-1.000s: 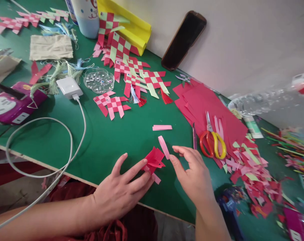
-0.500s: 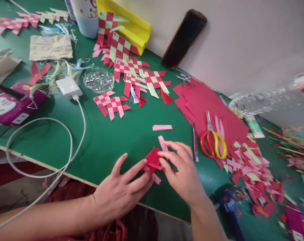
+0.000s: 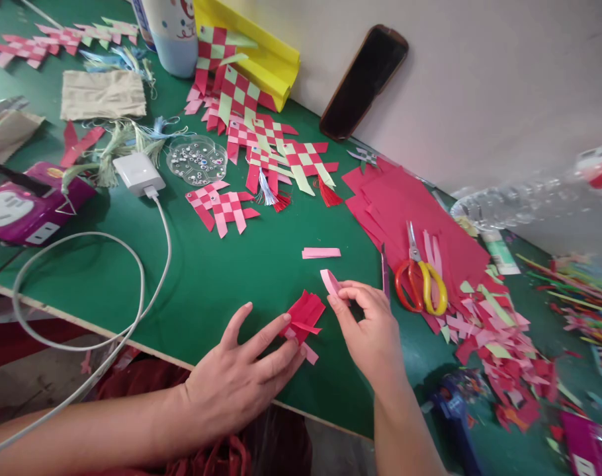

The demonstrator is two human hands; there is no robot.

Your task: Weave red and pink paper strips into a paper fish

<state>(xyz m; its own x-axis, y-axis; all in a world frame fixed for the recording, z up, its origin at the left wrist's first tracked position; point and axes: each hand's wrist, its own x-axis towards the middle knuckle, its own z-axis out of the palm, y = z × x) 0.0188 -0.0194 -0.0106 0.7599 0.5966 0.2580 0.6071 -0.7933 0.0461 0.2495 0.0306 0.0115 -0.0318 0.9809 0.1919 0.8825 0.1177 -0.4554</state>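
My left hand (image 3: 241, 377) lies flat on the green table (image 3: 221, 277), fingers stretched out, its fingertips pressing on a small bundle of red paper strips (image 3: 303, 316) with a pink end showing. My right hand (image 3: 370, 330) is just right of the bundle and pinches a folded pink paper strip (image 3: 329, 281) between thumb and fingers, lifted a little off the table. A second pink strip (image 3: 321, 252) lies flat further back.
Red-and-yellow scissors (image 3: 420, 281) rest on red paper sheets (image 3: 405, 211) to the right, beside a heap of cuttings (image 3: 499, 344). Woven red, pink and green paper pieces (image 3: 261, 145) fill the back. A white charger (image 3: 138, 173) with cable, a bead tray (image 3: 196, 158) and a phone (image 3: 363, 79) stand around.
My right hand went left to the red bundle, then drew back up and right with the pink strip pinched in it. My left hand has stayed still.
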